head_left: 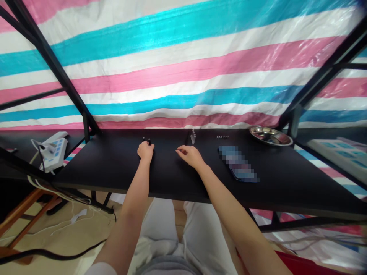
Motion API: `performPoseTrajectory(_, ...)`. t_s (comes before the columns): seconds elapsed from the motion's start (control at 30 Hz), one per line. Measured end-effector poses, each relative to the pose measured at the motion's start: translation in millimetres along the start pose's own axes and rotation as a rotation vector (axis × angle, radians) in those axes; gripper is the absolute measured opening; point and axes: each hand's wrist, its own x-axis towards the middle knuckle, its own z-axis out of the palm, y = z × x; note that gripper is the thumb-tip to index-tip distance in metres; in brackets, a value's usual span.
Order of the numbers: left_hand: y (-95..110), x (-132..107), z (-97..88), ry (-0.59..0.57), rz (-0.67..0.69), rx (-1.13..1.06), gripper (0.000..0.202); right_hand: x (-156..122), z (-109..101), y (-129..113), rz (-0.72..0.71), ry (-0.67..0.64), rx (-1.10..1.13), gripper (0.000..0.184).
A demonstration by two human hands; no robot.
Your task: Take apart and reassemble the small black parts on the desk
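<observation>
My left hand [145, 151] is closed near the middle of the black table [114, 164]. Two small dark upright pieces [149, 141] show just past its knuckles; whether the fingers grip them is hidden. To its right, my right hand [191, 156] hovers low or rests over the tabletop with thumb and fingers pinched together. Anything between those fingertips is too small to name. Beyond the right hand lies a cluster of small clear pieces [193, 136], with a thin dark strip [187, 138] beside it. Farther right is a short row of small shiny pieces [223, 136].
A round metal plate [271, 144] sits at the back right. In front of it lies a flat, pixel-blurred object [237, 164]. Black frame posts [69, 88] flank the table, and a striped sheet [183, 80] hangs behind. A white power strip [59, 152] is at left.
</observation>
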Motion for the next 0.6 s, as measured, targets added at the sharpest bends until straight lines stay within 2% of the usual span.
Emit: performPoseTrajectory(0.6, 2.4, 1.9, -5.5, 0.015, -0.024, 0.064, 0.026, 0.3, 1.0, 4.7, 0.007, 0.019, 0.03, 0.024)
